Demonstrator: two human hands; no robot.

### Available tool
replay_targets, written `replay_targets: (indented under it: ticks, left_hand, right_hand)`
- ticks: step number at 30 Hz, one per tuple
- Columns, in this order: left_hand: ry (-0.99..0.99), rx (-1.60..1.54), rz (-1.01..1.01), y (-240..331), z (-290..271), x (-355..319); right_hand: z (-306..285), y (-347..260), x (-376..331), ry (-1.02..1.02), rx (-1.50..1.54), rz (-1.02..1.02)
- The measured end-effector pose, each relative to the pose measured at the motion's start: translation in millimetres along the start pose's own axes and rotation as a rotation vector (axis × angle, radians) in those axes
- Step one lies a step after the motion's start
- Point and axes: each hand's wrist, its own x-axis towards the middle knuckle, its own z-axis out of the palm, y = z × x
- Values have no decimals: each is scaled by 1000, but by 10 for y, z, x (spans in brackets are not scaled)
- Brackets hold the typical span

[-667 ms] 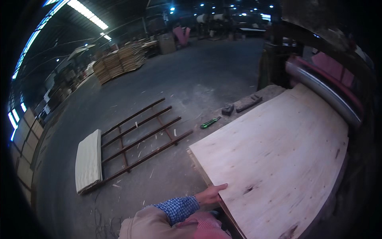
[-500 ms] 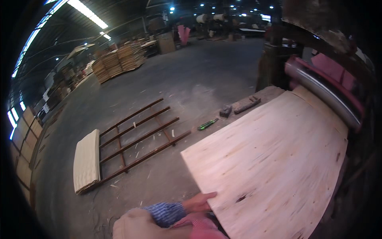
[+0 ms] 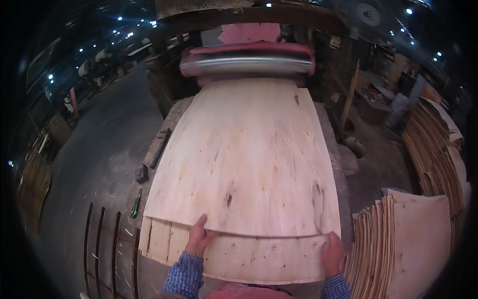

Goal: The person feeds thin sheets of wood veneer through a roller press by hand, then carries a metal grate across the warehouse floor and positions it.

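Observation:
A broad pale wood veneer sheet (image 3: 244, 164) with knots and dark streaks lies ahead of me, its far end at a shiny metal roller (image 3: 246, 65) with reddish ends. My left hand (image 3: 200, 239) grips the sheet's near edge left of middle, thumb on top and fingers underneath. At the near right corner, my right hand (image 3: 332, 253) holds the same edge, closed on it. Beneath that slightly raised edge, another veneer sheet (image 3: 249, 259) shows, reaching closer to me. Whether the far end is between rollers I cannot tell.
On the bench's left ledge lie a green utility knife (image 3: 136, 203), a dark block (image 3: 142, 173) and a dark bar (image 3: 159, 148). A rusty metal rack (image 3: 115, 241) is on the floor at left. Stacked veneer (image 3: 418, 244) stands close by on the right.
My view has swung right to face the roller. My left hand now grips the sheet's near edge, and my right hand has come into view holding it too. The lower sheet now shows.

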Motion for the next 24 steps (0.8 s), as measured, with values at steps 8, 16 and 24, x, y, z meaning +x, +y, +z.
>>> replay_targets:
  ticks: [8, 16, 24]
  left_hand:
    - [140, 1, -90, 550, 579, 1211]
    - [193, 404, -305, 461, 626, 1103]
    - [-74, 12, -433, 286, -1194, -1403]
  right_hand:
    - [-135, -561, -396, -170, -90, 169]
    - [-351, -345, -39, -324, -25, 533]
    - [-829, -680, 454, -657, 1008, 632]
